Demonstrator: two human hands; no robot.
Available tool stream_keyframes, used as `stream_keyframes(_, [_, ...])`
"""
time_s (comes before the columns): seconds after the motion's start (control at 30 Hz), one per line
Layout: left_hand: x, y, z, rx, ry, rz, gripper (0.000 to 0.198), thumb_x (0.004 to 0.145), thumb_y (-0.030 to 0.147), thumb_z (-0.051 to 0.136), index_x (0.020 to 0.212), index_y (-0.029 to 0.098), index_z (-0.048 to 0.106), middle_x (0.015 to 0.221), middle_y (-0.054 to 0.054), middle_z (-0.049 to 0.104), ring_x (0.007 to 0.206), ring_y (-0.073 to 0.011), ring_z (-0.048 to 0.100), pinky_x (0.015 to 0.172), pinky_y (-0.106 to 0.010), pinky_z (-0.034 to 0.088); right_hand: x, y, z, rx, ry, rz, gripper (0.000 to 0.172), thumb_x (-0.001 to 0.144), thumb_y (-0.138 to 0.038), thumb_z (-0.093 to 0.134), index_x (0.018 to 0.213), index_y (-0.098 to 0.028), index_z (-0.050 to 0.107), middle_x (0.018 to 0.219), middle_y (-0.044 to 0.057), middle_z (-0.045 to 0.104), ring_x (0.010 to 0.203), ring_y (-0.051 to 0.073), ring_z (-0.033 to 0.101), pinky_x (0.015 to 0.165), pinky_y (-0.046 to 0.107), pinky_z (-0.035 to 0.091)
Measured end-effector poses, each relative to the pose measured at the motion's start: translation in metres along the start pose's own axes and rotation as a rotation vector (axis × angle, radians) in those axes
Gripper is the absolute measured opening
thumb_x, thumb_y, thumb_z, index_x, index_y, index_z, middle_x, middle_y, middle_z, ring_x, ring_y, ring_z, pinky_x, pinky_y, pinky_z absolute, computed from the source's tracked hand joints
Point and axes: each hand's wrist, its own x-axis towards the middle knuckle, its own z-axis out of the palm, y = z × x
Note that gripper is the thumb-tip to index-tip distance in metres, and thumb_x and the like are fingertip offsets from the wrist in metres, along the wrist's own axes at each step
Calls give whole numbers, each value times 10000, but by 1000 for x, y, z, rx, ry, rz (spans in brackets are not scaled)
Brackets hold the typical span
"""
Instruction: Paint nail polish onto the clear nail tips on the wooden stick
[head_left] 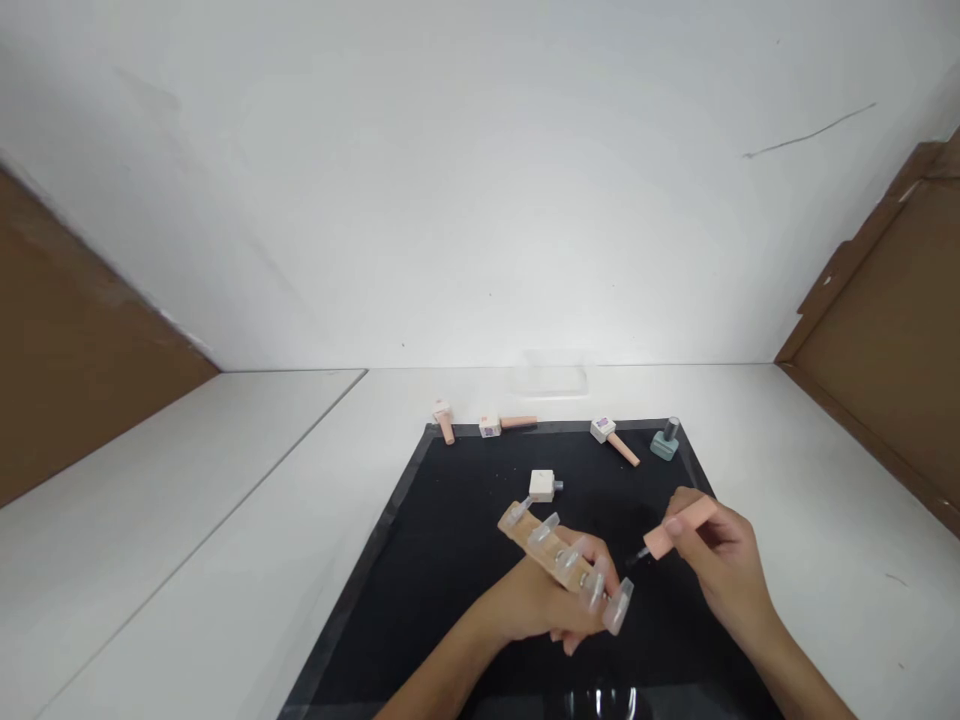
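Note:
My left hand is closed round a wooden nail tip stand, a tan strip that carries several clear false nails in a row. The strip is tilted, its far end up and to the left. Pinched in my right hand is a nail polish brush with a long peach cap. Its dark bristle end points left and down, close to the nearest clear nail; whether they touch I cannot tell. Just beyond the strip lies an uncapped white polish bottle on its side, neck to the right.
On the black mat's far edge lie peach-capped bottles and a third bottle, plus a grey-green bottle. Behind them sits a clear plastic tray against the white wall. Brown cardboard stands at the sides.

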Motion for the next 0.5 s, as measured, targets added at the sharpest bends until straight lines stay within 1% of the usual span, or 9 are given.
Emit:
stream_keyframes(0.1, [0, -1, 1, 9, 9, -10, 267, 525, 283, 763, 595, 127, 557, 390, 69, 516, 286, -32, 436, 275, -109, 304, -2, 5, 0, 89, 12, 20, 366, 829, -391, 636, 533, -190, 553, 491, -36, 497, 446, 106, 448, 432, 218, 358])
stream_keyframes(0.2, [0, -1, 2, 16, 12, -16, 223, 527, 252, 734, 591, 128, 560, 402, 62, 530, 290, -34, 443, 273, -110, 311, -5, 6, 2, 146, -49, 25, 388, 828, -431, 623, 535, -191, 538, 482, -44, 460, 439, 103, 422, 423, 215, 339])
stream_keyframes(0.27, [0, -1, 2, 26, 6, -26, 208, 523, 236, 726, 597, 128, 564, 413, 60, 540, 294, -35, 450, 273, -110, 316, -5, 4, 3, 120, -92, 35, 390, 832, -427, 619, 533, -188, 543, 481, -42, 470, 431, 100, 422, 417, 214, 331])
stream_keyframes(0.33, [0, -1, 2, 41, 2, -39, 196, 523, 222, 720, 600, 130, 565, 416, 62, 544, 292, -36, 450, 270, -109, 315, -5, 1, 4, 74, -100, 41, 397, 841, -405, 615, 518, -186, 544, 481, -34, 505, 430, 100, 438, 420, 215, 334])
stream_keyframes(0.43, [-1, -2, 2, 61, -15, -42, 191, 525, 217, 719, 590, 128, 563, 418, 61, 544, 293, -35, 454, 269, -106, 317, -4, 1, 4, 23, -66, 60, 392, 852, -370, 609, 508, -190, 557, 483, -18, 577, 450, 113, 485, 452, 224, 371])
stream_keyframes(0.5, [-2, -4, 1, 61, -28, -22, 199, 531, 225, 729, 586, 123, 566, 430, 55, 550, 298, -34, 458, 272, -107, 320, -4, 2, 4, 21, -36, 63, 392, 854, -368, 607, 507, -194, 562, 475, -17, 585, 450, 117, 492, 462, 231, 381])
